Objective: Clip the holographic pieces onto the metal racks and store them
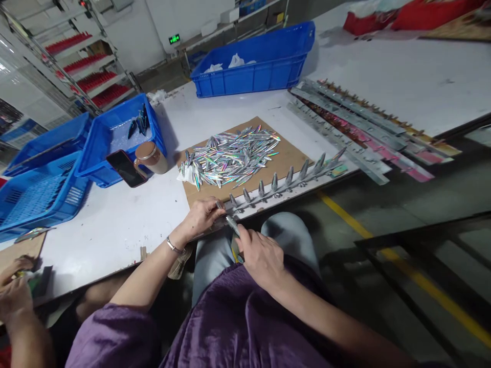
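My left hand (202, 219) is closed at the near end of a metal strip (274, 193), pinching a small silver lure body (219, 205) mostly hidden by the fingers. Close beside it, my right hand (264, 257) is wrapped round pliers (232, 224), their grey jaws pointing at the left fingertips. Whether the jaws touch anything, I cannot tell. Several silver lure bodies (289, 176) stand upright in a row on the strip, which lies along the table's front edge. Behind it, a pile of shiny lure bodies (230, 156) covers a brown cardboard sheet (293, 148).
A phone (126, 167) and a lidded brown cup (150, 157) stand left of the pile, beside blue crates (100, 171). A large blue bin (249, 76) is at the back. More metal strips (360, 130) lie right. A co-worker's hands (17, 291) are at far left.
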`<state>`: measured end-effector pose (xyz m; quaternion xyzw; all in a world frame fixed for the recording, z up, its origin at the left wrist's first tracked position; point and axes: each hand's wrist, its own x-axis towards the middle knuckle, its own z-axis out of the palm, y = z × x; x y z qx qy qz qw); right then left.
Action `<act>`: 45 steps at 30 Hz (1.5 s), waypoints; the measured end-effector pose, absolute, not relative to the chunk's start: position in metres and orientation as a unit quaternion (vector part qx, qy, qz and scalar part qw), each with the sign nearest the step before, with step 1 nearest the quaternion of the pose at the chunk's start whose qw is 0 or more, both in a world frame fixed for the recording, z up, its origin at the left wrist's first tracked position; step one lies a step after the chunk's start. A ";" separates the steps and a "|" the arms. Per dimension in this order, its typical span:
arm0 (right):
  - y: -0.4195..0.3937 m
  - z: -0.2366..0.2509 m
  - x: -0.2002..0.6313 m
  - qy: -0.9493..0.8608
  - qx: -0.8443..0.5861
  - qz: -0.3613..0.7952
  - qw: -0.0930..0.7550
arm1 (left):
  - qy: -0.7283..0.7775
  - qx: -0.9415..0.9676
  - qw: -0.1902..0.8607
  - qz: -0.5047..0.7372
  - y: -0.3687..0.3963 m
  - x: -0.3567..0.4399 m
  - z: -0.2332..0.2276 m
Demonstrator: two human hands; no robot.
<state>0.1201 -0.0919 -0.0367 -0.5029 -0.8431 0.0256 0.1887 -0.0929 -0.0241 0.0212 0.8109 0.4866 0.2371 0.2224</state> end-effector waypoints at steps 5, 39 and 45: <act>-0.092 -0.041 0.115 -0.846 -0.505 0.016 0.169 | 0.477 0.808 0.235 0.252 -0.022 -0.095 0.018; -0.099 -0.075 0.124 -0.583 -0.478 0.528 0.391 | 0.581 0.729 0.289 0.218 -0.049 -0.101 0.018; -0.103 -0.080 0.116 -0.551 -0.465 0.582 0.376 | 0.596 0.729 0.239 0.240 -0.025 -0.118 0.025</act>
